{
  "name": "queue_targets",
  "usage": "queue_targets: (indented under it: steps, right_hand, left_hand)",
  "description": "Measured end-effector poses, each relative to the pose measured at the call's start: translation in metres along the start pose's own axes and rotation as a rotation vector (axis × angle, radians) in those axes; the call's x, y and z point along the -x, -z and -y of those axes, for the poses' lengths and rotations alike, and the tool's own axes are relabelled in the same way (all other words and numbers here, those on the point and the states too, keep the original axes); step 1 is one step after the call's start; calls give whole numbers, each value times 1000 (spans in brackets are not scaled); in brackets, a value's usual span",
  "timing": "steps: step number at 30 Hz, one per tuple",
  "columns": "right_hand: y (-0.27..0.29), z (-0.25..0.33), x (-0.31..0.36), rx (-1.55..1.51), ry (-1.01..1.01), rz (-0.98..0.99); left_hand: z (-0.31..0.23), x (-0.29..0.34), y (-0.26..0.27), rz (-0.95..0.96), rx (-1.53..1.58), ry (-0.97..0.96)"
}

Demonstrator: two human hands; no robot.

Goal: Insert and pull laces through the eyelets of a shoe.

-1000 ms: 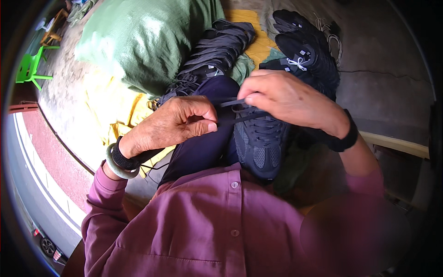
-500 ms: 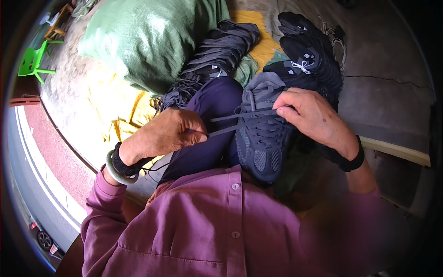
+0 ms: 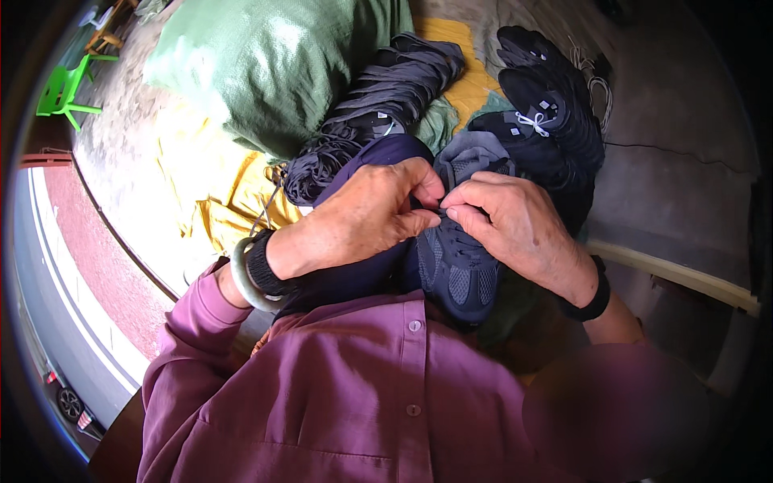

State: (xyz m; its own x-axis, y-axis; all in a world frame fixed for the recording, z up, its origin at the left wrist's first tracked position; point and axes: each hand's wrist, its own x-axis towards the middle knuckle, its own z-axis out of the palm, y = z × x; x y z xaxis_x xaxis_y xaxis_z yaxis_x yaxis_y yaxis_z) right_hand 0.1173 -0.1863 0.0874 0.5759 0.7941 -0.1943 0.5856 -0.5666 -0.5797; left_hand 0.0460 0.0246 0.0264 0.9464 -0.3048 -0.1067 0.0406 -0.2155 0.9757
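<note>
A dark grey sneaker [image 3: 457, 282] rests on my lap, toe toward me, with its padded tongue [image 3: 475, 151] pointing away. Over its upper eyelets my two hands meet, fingertips almost touching. My left hand [image 3: 362, 211] comes from the left in a pinch, thumb and forefinger at the shoelace. From the right, my right hand [image 3: 515, 225] pinches at the same spot, closed on the lace too. Fingers hide most of the lace ends; crossed laces [image 3: 471, 251] show lower on the shoe.
Several black shoes [image 3: 555, 121] are piled at the far right, one with a white tie. Bundled dark laces [image 3: 394, 88] lie beyond my left knee, beside a big green woven sack [image 3: 250, 72]. Yellow sheeting [image 3: 229, 181] covers floor at left; a green chair [image 3: 68, 90] stands farther off.
My left hand has moved right and slightly up, my right hand a little left and down, so they meet over the shoe. The lace stretched between them before is now mostly hidden.
</note>
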Motion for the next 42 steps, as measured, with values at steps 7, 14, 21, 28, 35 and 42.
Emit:
queue_targets:
  steps: [7, 14, 21, 28, 35, 42]
  right_hand:
    - [-10, 4, 13, 49, 24, -14]
    - [-21, 11, 26, 520, 131, 31]
    - [-10, 7, 17, 421, -32, -3]
    - [-3, -2, 9, 147, 0, -60]
    - [2, -1, 3, 113, -31, -4]
    - [4, -2, -2, 49, -84, 55]
  left_hand:
    - [17, 5, 2, 61, 36, 18]
    - [26, 19, 15, 23, -74, 128]
    - [24, 14, 9, -11, -1, 136]
    - [33, 1, 1, -248, -433, -320]
    - [25, -12, -4, -151, -432, -309]
    - [26, -18, -10, -17, -56, -162]
